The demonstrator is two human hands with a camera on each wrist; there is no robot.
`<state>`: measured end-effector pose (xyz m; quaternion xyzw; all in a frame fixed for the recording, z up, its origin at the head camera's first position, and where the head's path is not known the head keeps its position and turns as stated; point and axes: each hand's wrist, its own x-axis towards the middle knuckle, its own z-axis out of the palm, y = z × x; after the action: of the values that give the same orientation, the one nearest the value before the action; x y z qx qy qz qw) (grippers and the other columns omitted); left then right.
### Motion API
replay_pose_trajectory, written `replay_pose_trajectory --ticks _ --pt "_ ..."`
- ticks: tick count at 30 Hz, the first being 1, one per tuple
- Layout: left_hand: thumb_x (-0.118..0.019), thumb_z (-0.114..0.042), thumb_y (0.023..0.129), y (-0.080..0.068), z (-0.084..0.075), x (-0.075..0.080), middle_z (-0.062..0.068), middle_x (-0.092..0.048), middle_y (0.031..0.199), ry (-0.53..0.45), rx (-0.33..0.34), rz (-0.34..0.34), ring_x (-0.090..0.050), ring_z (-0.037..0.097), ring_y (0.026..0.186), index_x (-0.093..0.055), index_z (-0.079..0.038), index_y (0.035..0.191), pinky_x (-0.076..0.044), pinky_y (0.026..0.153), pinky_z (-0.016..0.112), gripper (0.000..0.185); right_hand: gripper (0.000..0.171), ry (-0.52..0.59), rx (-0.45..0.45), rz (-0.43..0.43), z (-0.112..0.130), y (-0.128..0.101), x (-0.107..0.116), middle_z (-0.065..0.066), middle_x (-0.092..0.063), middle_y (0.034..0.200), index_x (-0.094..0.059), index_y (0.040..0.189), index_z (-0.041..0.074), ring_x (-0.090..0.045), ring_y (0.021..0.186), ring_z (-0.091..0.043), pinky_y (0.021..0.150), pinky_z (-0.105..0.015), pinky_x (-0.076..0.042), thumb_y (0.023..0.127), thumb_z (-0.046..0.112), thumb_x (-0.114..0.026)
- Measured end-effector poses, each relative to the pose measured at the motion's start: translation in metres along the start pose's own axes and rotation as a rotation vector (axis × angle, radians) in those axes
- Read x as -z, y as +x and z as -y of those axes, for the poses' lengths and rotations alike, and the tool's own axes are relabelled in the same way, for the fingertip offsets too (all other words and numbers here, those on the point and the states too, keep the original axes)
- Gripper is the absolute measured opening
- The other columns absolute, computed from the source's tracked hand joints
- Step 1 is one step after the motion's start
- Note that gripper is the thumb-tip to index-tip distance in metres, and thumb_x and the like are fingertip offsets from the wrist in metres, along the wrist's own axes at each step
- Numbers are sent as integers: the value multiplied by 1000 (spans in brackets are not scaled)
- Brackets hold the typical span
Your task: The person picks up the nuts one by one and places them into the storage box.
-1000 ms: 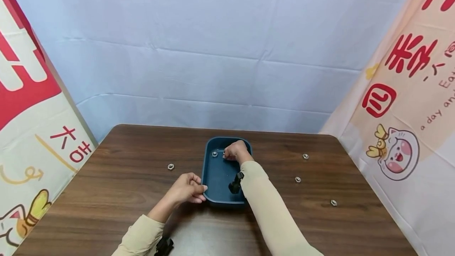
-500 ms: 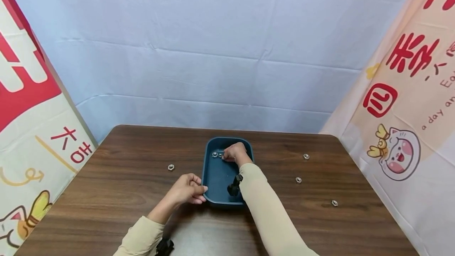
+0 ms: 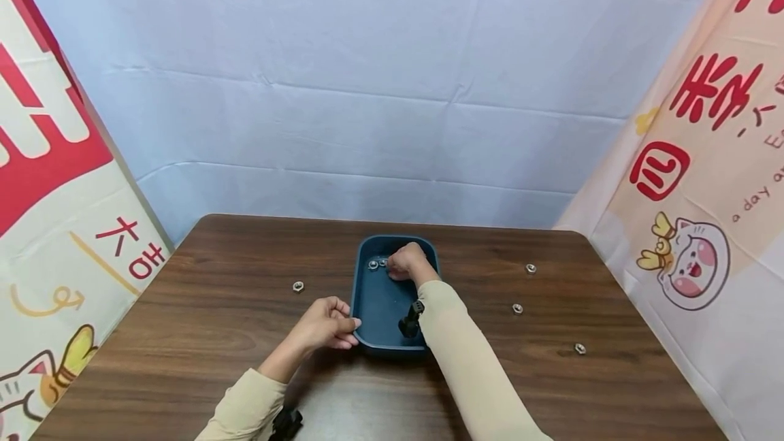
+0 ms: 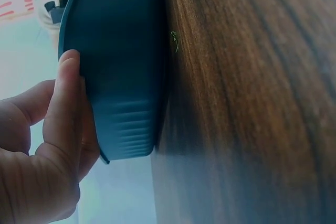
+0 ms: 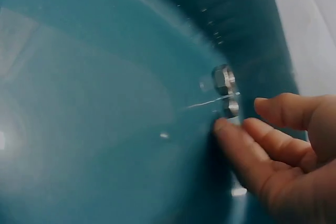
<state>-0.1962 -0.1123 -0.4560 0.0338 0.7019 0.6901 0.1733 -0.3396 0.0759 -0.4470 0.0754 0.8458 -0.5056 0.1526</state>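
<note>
The dark blue rectangular tray (image 3: 382, 318) stands on the wooden table. My left hand (image 3: 327, 324) pinches its near left rim, thumb on the edge and fingers along the outer wall; the left wrist view shows this hand (image 4: 58, 135) against the ribbed side. Inside the tray's far end is my right hand (image 3: 408, 263), thumb apart from the other fingers. In the right wrist view its fingertips (image 5: 223, 126) are close beside a small metal nut (image 5: 231, 107), with nothing visible between thumb and fingers. Another nut (image 5: 222, 80) lies next to it, by the far wall.
A single hex nut (image 3: 298, 286) lies left of the tray. To the right are three more: a far nut (image 3: 530, 268), a middle nut (image 3: 517, 308) and a near nut (image 3: 580, 349). Pale cloth (image 3: 367, 121) hangs behind the table.
A second nut has come into view beside the first in the tray's far end, and the right fingers have drawn slightly away from it to the right. The left hand keeps its hold.
</note>
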Motion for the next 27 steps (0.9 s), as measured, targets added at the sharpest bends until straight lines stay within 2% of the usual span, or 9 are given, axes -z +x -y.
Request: replay_pose_trajectory --ticks 3,5,7,8,10,11,13,21,27 --pt "-64 0 83 0 -1 -1 15 -56 69 4 -3 -5 -63 18 54 -41 9 98 -56 52 33 29 23 -264 70 53 10 -7 3 -9 -54 64 -55 69 6 -60 62 -24 54 -34 -52 90 13 -61" --pt "-64 0 83 0 0 -1 15 -56 69 6 -2 -10 -63 18 54 -41 9 98 -56 51 32 29 25 -487 145 101 18 -14 4 -6 -50 64 -54 69 7 -56 63 -24 55 -35 -50 90 18 -62" --pt "-64 0 83 0 1 -1 14 -56 69 4 -1 -9 -63 18 54 -41 9 97 -56 51 31 28 19 -685 213 149 26 -20 6 -8 -55 76 -61 82 4 -57 73 -25 63 -37 -50 89 21 -64" --pt "-64 0 83 1 1 -1 14 -56 68 3 -3 -7 -63 18 54 -41 9 97 -56 51 31 28 21 -766 243 169 29 -23 7 -9 -58 87 -63 94 3 -58 82 -25 68 -37 -51 88 23 -65" --pt "-65 -1 83 1 1 -1 14 -56 68 0 -3 -2 -63 18 54 -42 8 97 -55 50 30 29 41 -863 281 214 34 -29 10 -11 -58 112 -57 121 3 -56 100 -27 80 -39 -49 87 25 -67" --pt "-65 -1 83 1 1 -1 14 -56 68 -1 -1 0 -63 18 54 -42 8 97 -55 50 30 29 52 -889 288 230 35 -31 11 -12 -54 124 -51 130 4 -53 108 -28 85 -40 -48 86 26 -68" --pt "-65 -1 83 2 1 -1 14 -57 68 -1 2 3 -63 18 54 -42 8 97 -55 50 30 28 56 -909 277 258 37 -33 14 -12 -50 130 -47 134 6 -49 115 -28 89 -41 -46 86 27 -68" --pt "-65 -1 83 2 3 -1 14 -58 68 5 7 -2 -63 17 54 -42 9 97 -56 50 31 29 54 -901 282 280 36 -36 16 -12 -49 131 -48 133 6 -46 118 -30 91 -41 -45 87 28 -67" --pt "-65 -2 83 2 2 0 14 -58 68 7 7 -5 -63 17 54 -42 8 98 -55 50 30 29 56 -929 315 268 40 -53 19 -10 -51 130 -48 134 8 -48 117 -28 89 -41 -46 86 29 -69"
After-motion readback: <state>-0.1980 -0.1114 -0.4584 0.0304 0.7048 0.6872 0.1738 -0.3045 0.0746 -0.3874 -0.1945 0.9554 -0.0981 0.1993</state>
